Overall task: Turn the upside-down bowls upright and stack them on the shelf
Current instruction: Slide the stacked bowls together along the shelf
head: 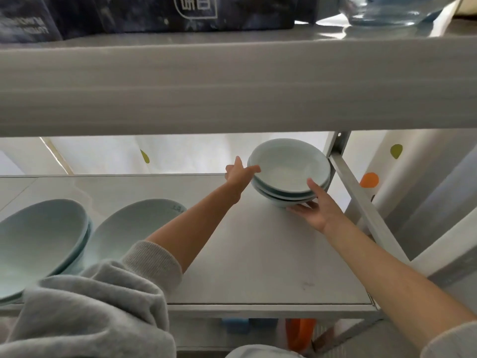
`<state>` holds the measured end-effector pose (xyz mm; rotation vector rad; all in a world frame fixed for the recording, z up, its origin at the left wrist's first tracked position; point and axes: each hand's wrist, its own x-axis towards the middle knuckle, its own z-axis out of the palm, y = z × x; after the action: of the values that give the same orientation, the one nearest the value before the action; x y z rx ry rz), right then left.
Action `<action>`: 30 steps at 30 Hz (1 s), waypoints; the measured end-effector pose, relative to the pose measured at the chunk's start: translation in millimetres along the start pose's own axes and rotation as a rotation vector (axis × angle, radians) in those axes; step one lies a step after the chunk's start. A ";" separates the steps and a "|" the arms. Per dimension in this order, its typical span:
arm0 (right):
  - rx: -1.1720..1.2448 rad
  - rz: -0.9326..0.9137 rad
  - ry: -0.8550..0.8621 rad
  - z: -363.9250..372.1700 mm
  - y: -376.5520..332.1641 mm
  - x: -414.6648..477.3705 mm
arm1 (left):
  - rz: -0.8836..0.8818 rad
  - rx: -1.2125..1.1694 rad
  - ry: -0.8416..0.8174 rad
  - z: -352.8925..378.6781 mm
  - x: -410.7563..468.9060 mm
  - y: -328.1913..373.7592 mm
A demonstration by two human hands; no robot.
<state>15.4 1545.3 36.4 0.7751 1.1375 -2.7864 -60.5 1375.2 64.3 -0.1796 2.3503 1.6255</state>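
Two hands — three stacked bowls.

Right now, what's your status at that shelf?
Both on the bowl stack: left grip at its rim, right grip under its near side. Stack upright, far right of shelf. More bowls at left. Watch the shelf post close at right.
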 end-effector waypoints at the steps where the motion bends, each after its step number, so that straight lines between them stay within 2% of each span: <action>1: -0.015 0.019 -0.007 0.6 3.7 -1.9 | 0.029 0.068 0.036 -9.4 0.0 -2.0; 6: -0.173 0.233 -0.086 13.8 48.1 -17.5 | 0.170 0.390 0.228 -83.5 -7.3 -15.2; 10: -0.403 0.395 -0.245 45.7 96.6 -45.6 | 0.033 0.801 0.210 -152.0 -17.4 -32.3; 13: -0.504 0.484 -0.314 68.3 132.7 -63.8 | -0.005 0.921 0.149 -190.0 -36.4 -56.6; 16: -0.606 0.557 -0.386 91.1 159.9 -80.9 | -0.025 0.656 0.045 -217.8 -57.2 -84.3; 19: -0.640 0.523 -0.346 107.5 181.0 -90.6 | -0.087 0.470 -0.050 -239.2 -74.6 -96.6; 23: -0.551 0.533 -0.209 115.0 198.2 -92.1 | -0.180 0.446 -0.162 -252.1 -90.8 -97.8; 30: -0.425 0.470 -0.098 108.0 199.4 -100.7 | -0.114 0.414 -0.227 -237.2 -91.6 -90.2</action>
<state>98.9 1312.3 19.2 0.7311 1.2685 -2.0848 13.2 1116.7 88.6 -0.0389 2.3856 1.0189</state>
